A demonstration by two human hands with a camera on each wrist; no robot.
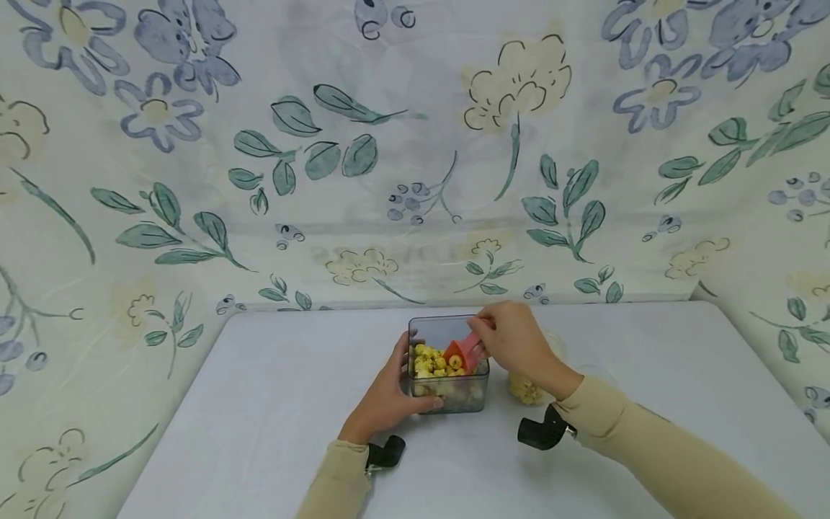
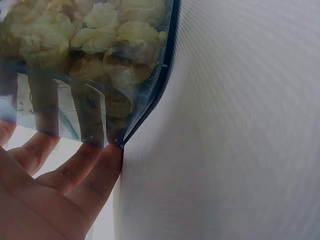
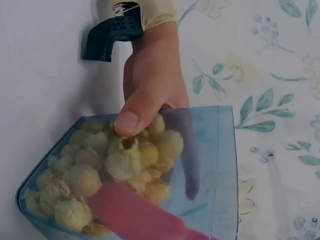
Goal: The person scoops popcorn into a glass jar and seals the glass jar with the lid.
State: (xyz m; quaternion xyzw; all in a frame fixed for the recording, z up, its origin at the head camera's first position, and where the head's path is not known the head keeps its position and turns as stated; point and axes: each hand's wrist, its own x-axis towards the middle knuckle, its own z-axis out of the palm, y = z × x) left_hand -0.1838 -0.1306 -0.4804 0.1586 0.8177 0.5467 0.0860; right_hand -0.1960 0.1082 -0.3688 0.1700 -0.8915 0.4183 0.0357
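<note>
Container (image 1: 447, 360) gripped by left hand (image 1: 382, 400); right hand (image 1: 515, 342) above with scoop (image 1: 462, 353)

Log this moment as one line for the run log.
left hand: grips clear container | right hand: holds pink scoop in popcorn | container on white table

A pale grey desk (image 1: 272, 404) is carrying a clear square container (image 1: 454, 393) of yellow popcorn near its middle; just right of the container a smaller clear cup (image 1: 524, 389) is sitting.
</note>
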